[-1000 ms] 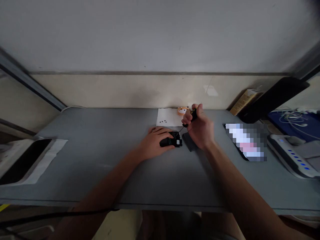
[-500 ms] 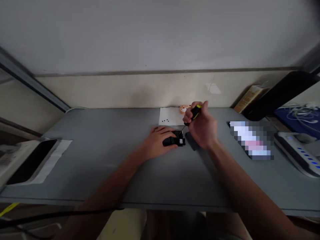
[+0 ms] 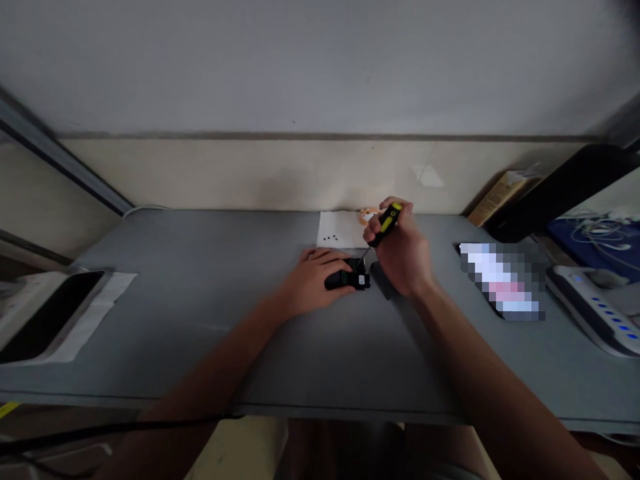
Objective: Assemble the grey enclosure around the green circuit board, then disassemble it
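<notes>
My left hand (image 3: 316, 281) is wrapped round a small black device (image 3: 340, 279) with a rounded end, pressing it against the desk. A white square and a hint of green show on the device, but its exact kind is unclear. In my right hand (image 3: 404, 250) is a black and yellow screwdriver (image 3: 387, 225), gripped by the handle and tilted. Its thin shaft runs down to the device's right part, where the tip seems to touch. Just right of the device lies a flat dark piece (image 3: 383, 283), partly covered by my right hand.
Behind my hands, a white sheet (image 3: 330, 223) carries several tiny dark bits and an orange and white item (image 3: 369, 215). A lit phone (image 3: 500, 280) and a power strip (image 3: 595, 310) lie to the right. A dark-screened device (image 3: 55, 317) rests on the left.
The screwdriver handle has turned a little in my right hand, and my fingers on it have shifted. My left hand still holds the device in place. The view has moved slightly.
</notes>
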### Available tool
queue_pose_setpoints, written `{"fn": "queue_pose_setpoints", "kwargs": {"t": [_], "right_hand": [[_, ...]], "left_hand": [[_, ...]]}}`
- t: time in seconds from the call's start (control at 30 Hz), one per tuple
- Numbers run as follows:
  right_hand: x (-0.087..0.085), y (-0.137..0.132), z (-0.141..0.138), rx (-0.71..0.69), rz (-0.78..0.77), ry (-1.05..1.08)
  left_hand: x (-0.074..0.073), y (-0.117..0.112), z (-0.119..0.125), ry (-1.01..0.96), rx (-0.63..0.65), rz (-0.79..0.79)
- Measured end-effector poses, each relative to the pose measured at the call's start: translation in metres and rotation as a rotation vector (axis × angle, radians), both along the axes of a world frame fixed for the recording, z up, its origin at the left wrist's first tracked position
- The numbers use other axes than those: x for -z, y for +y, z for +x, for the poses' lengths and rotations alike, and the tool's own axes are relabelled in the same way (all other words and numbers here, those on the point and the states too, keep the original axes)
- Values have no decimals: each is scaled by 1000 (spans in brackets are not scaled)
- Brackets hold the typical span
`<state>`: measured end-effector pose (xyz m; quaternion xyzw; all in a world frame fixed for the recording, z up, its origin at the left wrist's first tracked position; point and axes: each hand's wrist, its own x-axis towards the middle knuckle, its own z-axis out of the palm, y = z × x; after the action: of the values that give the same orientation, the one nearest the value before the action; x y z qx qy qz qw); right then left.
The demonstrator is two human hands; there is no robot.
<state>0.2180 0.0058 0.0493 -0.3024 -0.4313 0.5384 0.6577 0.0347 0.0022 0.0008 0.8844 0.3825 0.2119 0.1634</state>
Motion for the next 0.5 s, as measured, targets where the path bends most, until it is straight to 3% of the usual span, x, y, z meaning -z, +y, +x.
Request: {"fn": "queue_pose_setpoints", "kwargs": {"t": [0.23,0.5], "right_hand": [[-9,-4,-1,-22,7,79],[-6,-5,-3,-17,40,92]], "left_hand": [[-2,0,0,3,-4,3],[-2,-1,1,8,-43,-35]]}}
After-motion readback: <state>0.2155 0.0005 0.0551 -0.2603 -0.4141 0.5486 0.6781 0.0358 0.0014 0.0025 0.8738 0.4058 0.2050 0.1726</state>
